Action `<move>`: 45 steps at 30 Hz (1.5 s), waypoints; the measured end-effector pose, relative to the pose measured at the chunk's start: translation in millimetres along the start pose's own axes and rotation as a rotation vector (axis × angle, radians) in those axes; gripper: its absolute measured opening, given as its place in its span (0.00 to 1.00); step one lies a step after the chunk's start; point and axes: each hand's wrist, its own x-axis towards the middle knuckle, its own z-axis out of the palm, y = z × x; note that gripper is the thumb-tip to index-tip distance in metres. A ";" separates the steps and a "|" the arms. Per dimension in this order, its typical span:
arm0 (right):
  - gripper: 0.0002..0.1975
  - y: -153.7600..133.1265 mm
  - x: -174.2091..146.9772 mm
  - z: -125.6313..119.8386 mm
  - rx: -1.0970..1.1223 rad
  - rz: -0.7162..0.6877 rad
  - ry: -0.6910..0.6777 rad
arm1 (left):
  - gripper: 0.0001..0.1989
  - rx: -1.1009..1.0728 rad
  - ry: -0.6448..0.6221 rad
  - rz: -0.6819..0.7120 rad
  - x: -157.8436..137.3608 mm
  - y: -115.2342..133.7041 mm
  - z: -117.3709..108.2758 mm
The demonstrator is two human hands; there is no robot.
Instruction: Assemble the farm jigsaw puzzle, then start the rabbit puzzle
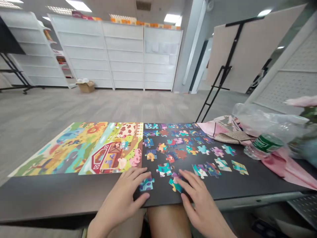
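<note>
My left hand (127,188) rests on the black table with its fingers spread and the thumb apart. Beside its fingertips lies a blue spotted puzzle piece (147,184), partly covered by them. On the other side, my right hand (196,190) has its fingers stretched out, with the fingertips touching a teal and yellow puzzle piece (175,185). Between and beyond the hands lies another teal puzzle piece (163,169). Loose puzzle pieces (180,154) spread in rough rows toward the table's far edge, and several more sit to the right, including a yellow-teal piece (239,167).
Two joined picture puzzles lie at left: an animal scene (71,148) and a farm scene (111,148). At right are a plastic bottle (266,145), pink cloth (289,168) and a clear plastic bag (257,117). Beyond stand white shelves (123,56) and an easel board (247,49).
</note>
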 end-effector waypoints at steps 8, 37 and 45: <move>0.13 -19.8 4.6 10.4 0.123 0.223 0.106 | 0.16 0.035 0.180 0.194 0.2 -31.8 17.5; 0.13 10.6 -2.2 36.5 0.282 0.260 0.466 | 0.22 -0.125 0.341 0.019 -10.2 -36.6 17.0; 0.11 22.5 6.1 3.6 0.290 0.269 0.405 | 0.21 -0.092 0.276 -0.010 -14.0 -28.8 17.4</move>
